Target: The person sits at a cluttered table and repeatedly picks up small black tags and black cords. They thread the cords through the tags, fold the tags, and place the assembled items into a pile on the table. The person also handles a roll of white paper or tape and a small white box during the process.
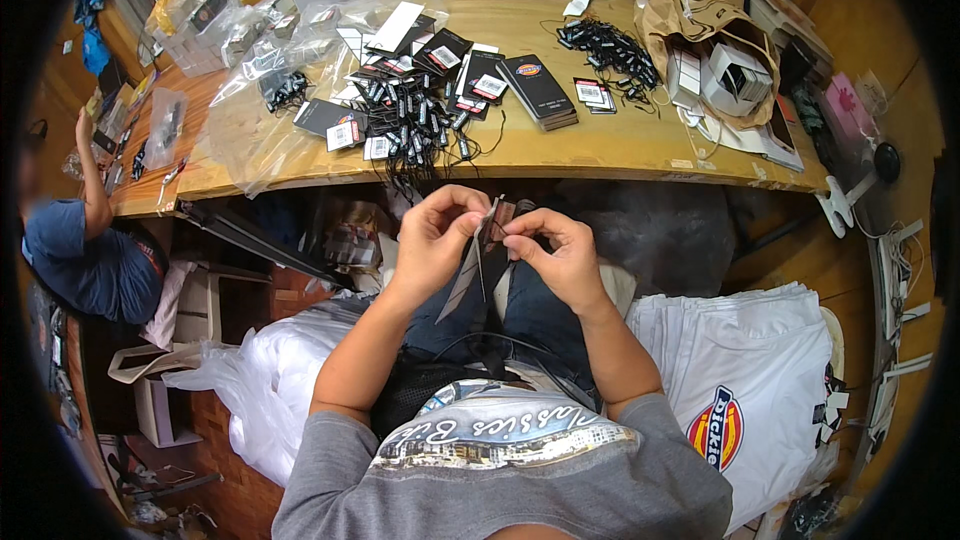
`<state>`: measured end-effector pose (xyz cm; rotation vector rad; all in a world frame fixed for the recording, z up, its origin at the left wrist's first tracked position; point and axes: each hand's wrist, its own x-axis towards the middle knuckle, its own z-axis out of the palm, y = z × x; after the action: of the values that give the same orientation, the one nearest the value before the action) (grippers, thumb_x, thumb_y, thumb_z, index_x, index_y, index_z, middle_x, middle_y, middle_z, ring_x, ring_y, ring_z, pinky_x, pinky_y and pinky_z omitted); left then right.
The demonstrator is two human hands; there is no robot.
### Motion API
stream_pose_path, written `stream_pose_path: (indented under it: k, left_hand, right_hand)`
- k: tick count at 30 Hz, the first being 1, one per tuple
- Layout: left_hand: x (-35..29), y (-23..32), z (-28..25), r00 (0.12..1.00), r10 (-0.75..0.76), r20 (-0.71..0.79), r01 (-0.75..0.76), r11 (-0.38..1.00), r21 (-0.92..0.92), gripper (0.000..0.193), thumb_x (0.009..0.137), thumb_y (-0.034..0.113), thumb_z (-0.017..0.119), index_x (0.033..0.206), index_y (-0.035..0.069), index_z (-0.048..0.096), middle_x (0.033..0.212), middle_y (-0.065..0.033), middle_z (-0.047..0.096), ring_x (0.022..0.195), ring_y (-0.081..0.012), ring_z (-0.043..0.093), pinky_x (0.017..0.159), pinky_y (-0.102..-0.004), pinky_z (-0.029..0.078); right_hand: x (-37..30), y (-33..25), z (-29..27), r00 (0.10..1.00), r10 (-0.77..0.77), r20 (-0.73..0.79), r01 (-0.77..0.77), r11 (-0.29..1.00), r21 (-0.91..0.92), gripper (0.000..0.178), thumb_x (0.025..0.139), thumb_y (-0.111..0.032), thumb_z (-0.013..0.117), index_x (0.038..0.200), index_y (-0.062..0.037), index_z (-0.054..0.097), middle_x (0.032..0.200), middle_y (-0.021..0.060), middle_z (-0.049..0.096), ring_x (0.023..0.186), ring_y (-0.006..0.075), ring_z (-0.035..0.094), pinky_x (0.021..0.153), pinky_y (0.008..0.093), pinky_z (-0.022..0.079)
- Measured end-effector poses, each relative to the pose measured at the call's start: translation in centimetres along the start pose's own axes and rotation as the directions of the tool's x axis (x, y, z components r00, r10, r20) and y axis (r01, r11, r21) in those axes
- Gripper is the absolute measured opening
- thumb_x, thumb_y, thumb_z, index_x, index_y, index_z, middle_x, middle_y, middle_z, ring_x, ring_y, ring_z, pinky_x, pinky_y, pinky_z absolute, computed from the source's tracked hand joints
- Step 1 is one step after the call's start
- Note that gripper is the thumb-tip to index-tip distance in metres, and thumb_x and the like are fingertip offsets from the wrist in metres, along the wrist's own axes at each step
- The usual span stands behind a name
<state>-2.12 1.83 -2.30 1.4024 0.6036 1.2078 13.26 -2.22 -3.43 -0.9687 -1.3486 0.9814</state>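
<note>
Far left: another person in a blue shirt sits at the table end, one arm raised, busy w/ small items there.

Wooden table runs across the top. On it, L to R: clear plastic bags, a heap of black hang tags w/ strings, a neat stack of dark tags, a loose pile of black string fasteners, then a tan bag w/ small white boxes inside.

Below table edge, over the lap: left hand is curled narrow, thumb and forefinger pinched on the upper edge of a dark hang tag. Tag hangs tilted, lower end pointing down-left, between both hands. Right hand also closed tight, fingertips pinching at the tag's top, just beside the left fingertips; seems to hold a thin string there, too fine to tell for sure. Hands nearly touching.

Lower left: white plastic-wrapped bundle. Right of the knees: stack of folded white T-shirts w/ a coloured logo.
</note>
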Motion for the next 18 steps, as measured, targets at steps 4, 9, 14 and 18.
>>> stream_pose_path:
  k: [4,9,14,18]
  left_hand:
    - [0.2,1.1,-1.6,0.999,-0.001,-0.034,0.002,0.999,0.035,0.004,0.077,-0.002,0.053,0.081,-0.003,0.052,0.085,-0.0087,0.057,0.077,-0.0102,0.053,0.071,-0.0219,0.043]
    - [-0.3,1.4,-1.9,1.000,0.000,0.013,-0.003,0.980,0.200,0.004,0.074,-0.006,0.053,0.077,-0.003,0.052,0.080,-0.0076,0.057,0.074,-0.0096,0.054,0.070,-0.0207,0.044]
    - [-0.6,2.3,-1.8,0.997,-0.034,0.066,0.014,0.961,0.276,0.006,0.073,-0.005,0.054,0.077,-0.003,0.050,0.080,-0.0095,0.055,0.074,-0.0105,0.052,0.067,-0.0215,0.042]
    - [-0.7,2.7,-1.4,0.987,-0.052,0.149,-0.001,0.943,0.333,0.006,0.073,-0.006,0.053,0.077,-0.003,0.050,0.078,-0.0086,0.057,0.073,-0.0101,0.054,0.067,-0.0220,0.045]
  right_hand:
    - [-0.7,0.7,-1.9,0.983,0.142,0.119,-0.143,0.990,0.000,0.012,0.073,-0.003,0.060,0.084,0.0012,0.060,0.072,0.0043,0.059,0.062,0.0081,0.054,0.059,0.0200,0.042]
    - [-0.9,1.2,-3.3,0.984,0.117,0.132,-0.111,0.992,-0.051,0.015,0.075,0.000,0.056,0.089,0.0018,0.059,0.075,0.0053,0.058,0.066,0.0087,0.053,0.061,0.0198,0.042]
    - [-0.9,1.1,-4.1,0.968,0.181,0.172,-0.172,0.983,-0.061,0.018,0.075,0.000,0.053,0.091,-0.0024,0.061,0.078,0.0049,0.059,0.070,0.0086,0.053,0.062,0.0195,0.041]
    - [-1.2,0.8,-3.4,0.976,0.185,0.113,-0.188,0.982,0.017,0.024,0.077,0.003,0.048,0.099,-0.0030,0.057,0.079,0.0057,0.056,0.071,0.0090,0.052,0.063,0.0192,0.041]
